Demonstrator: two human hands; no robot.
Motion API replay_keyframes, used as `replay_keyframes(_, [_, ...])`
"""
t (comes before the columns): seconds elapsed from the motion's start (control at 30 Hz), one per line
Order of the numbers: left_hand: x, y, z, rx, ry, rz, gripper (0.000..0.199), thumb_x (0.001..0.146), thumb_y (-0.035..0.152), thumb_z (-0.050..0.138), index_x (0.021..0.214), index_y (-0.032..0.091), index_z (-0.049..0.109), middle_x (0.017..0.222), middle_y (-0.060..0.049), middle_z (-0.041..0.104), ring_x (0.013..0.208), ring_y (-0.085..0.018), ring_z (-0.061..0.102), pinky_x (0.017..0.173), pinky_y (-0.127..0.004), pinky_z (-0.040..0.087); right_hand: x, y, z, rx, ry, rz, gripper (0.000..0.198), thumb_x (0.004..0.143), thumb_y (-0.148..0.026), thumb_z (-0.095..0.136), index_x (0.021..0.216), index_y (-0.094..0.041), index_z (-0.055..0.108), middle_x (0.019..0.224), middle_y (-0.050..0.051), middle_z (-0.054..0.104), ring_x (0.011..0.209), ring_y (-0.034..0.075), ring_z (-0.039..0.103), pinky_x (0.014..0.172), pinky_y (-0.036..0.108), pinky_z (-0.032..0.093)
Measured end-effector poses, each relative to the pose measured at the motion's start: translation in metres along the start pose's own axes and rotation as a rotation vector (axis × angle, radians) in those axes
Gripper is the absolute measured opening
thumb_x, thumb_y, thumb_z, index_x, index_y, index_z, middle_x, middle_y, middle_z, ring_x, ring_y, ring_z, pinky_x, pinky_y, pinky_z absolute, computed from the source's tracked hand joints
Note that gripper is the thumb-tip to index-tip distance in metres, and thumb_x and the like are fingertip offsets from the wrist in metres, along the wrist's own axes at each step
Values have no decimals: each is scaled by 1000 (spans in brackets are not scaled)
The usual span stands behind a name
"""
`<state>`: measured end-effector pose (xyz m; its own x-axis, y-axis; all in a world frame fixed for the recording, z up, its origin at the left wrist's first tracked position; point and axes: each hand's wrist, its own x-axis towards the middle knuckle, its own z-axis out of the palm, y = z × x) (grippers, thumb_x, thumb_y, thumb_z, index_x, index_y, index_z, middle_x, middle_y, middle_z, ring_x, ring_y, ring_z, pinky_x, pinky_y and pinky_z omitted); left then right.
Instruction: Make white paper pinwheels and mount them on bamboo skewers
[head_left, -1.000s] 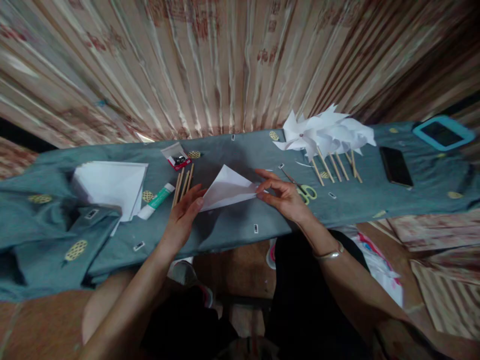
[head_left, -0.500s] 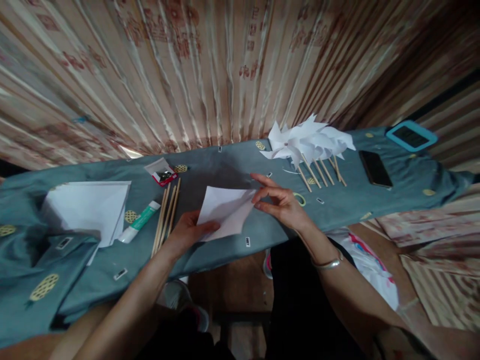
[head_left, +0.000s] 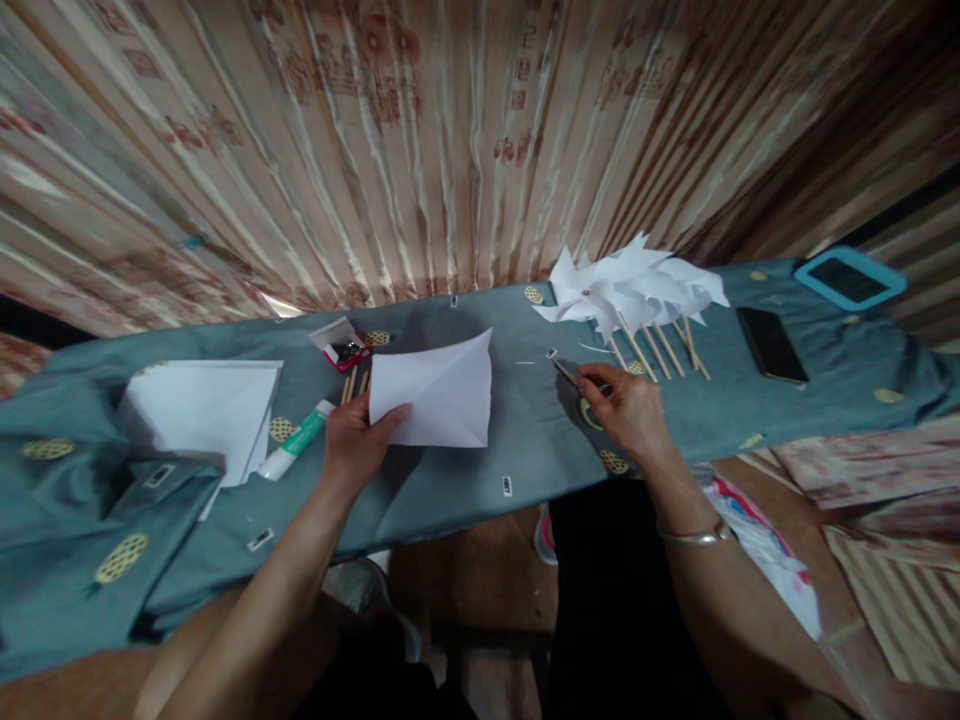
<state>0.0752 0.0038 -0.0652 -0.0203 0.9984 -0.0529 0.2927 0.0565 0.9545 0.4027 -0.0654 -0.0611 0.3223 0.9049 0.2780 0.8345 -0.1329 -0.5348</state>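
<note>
Paper [head_left: 450,395] in left hand [head_left: 358,438], jutting rightward.

There's a silver bangle [head_left: 705,539] gleaming round the right wrist [head_left: 673,500]! Down below, it's black legwear [head_left: 600,590] and a white shoe [head_left: 546,540] flashing pink.

Two bare forearms angle forward and inward, the left forearm [head_left: 281,575] rising from lower left, the right forearm [head_left: 716,575] from lower right. The left hand [head_left: 361,435] grips firmly, its thumb [head_left: 394,420] pressed across the top and the other fingers mostly hidden beneath. Well apart, the right hand [head_left: 628,408] is turned back upward, its index finger [head_left: 598,375] bent and pointing inward; its thumb is hard to make out. Both wrists appear nearly straight.
</note>
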Motion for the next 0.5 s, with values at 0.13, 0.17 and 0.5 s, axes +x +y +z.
replay_keyframes(0.13, [7,-3,-5,67,74,35,30,59,42,77,81,21,78,78,-3,79,73,-27,70,66,-37,56,-7,13,-9,-230,-57,-6,25,91,-27,57,105,-17,75,101,13,79,90,26,74,81,34,54])
replay_keyframes(0.17, [8,-4,-5,60,79,41,31,59,42,78,83,21,79,81,-3,79,75,-27,71,69,-37,56,-8,15,-10,-278,-78,1,25,91,-28,58,106,-17,75,101,13,79,91,26,74,80,34,53])
replay_keyframes(0.5, [1,6,9,-254,26,-57,31,58,32,83,86,19,79,82,-1,78,76,-21,69,78,-35,55,-18,15,-15,-593,-286,39,27,90,-29,61,112,-19,71,97,12,78,87,26,75,70,30,50])
